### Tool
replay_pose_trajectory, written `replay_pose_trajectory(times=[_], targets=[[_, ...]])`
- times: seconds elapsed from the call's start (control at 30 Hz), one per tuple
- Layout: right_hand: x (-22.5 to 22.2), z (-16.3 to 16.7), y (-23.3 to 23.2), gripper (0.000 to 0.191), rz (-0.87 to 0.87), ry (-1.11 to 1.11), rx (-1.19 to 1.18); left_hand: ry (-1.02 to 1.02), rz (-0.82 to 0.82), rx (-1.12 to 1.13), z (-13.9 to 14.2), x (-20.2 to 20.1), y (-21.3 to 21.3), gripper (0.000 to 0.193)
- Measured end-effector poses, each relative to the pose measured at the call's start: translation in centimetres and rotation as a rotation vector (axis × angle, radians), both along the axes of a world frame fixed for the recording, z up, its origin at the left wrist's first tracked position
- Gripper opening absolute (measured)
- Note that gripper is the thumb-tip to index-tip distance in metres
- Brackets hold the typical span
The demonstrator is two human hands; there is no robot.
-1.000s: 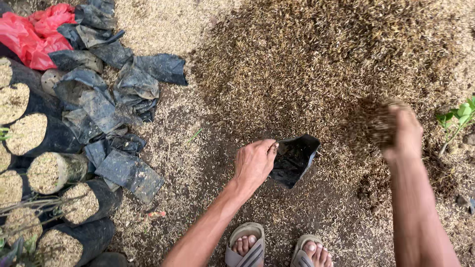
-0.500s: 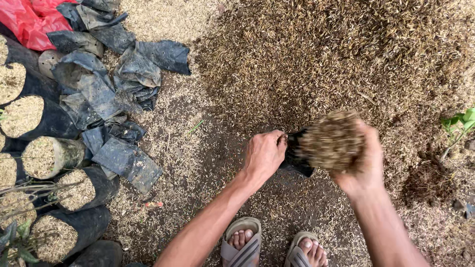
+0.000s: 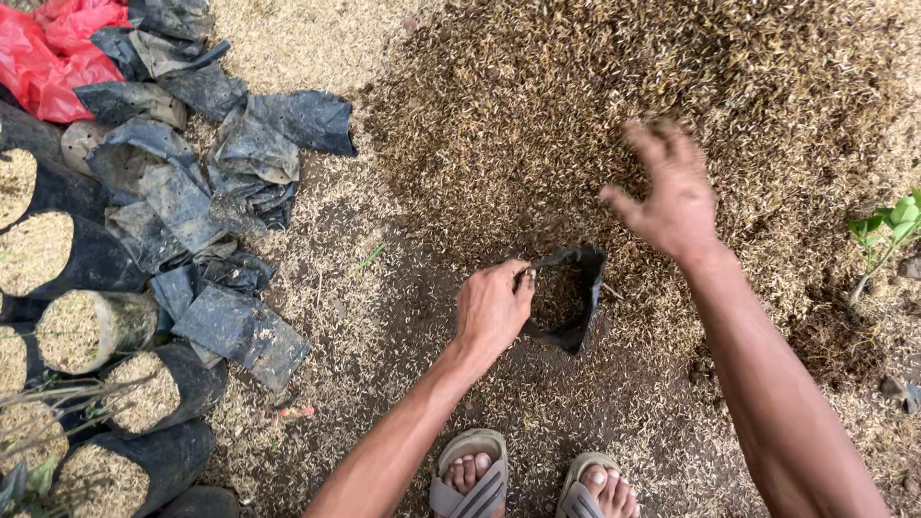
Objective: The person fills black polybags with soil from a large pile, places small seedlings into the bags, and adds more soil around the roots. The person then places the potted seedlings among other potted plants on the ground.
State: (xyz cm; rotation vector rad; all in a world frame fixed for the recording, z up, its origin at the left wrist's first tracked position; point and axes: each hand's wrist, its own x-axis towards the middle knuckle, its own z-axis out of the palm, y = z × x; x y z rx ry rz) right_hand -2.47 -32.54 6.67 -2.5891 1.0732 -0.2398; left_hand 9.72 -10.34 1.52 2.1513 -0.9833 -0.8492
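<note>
A small black bag (image 3: 566, 297) stands open on the ground, partly filled with husk mix, its mouth facing up. The left hand (image 3: 491, 309) pinches the bag's near rim, fingers closed on the edge and holding the mouth open. Beyond the bag's far rim, the right hand (image 3: 672, 192) hovers open and empty, fingers spread and blurred, above the big husk pile (image 3: 672, 86). The pile's edge runs right up to the bag on its far and right sides. On the near side of the grip lies darker bare soil, then two sandalled feet (image 3: 528, 484). Well off to the left of the grip lie empty flattened black bags (image 3: 221, 182), with filled bags (image 3: 96, 331) lined along the left edge. A red sheet (image 3: 58, 53) sits in the far left corner; a small green plant (image 3: 887, 225) grows at the right edge.
</note>
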Motion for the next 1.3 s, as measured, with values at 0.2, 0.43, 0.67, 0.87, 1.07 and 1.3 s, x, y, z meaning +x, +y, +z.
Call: replay_pose_trajectory(times=[0.2, 0.43, 0.67, 0.87, 1.07, 1.3], targets=[[-0.8, -5.1, 1.8, 0.073, 0.112, 0.528, 0.046, -0.133, -0.03, 0.087, 0.3, 0.1, 0.9, 0.044], [-4.3, -4.9, 0.7, 0.047, -0.441, -0.184, 0.659, -0.183, -0.05, 0.071, 0.2, -0.1, 0.6, 0.042], [-4.3, 0.4, 6.3, 0.05, -0.928, -0.917, 1.461, -0.194, -0.01, 0.013, -1.2, 0.3, 0.0, 0.021], [-1.4, 1.0, 11.1, 0.06, -0.866, -0.627, 1.376, -0.109, 0.032, -0.031, -2.7, 0.2, 0.2, 0.024], [-2.5, 0.9, 12.0, 0.043, -0.059, -0.149, 0.433, -0.149, 0.042, -0.156, -2.2, 0.5, 0.5, 0.024], [-3.4, -0.3, 9.8, 0.059, -0.186, 0.469, 0.297, -0.039, -0.087, 0.095, 1.2, -0.1, 0.3, 0.049]])
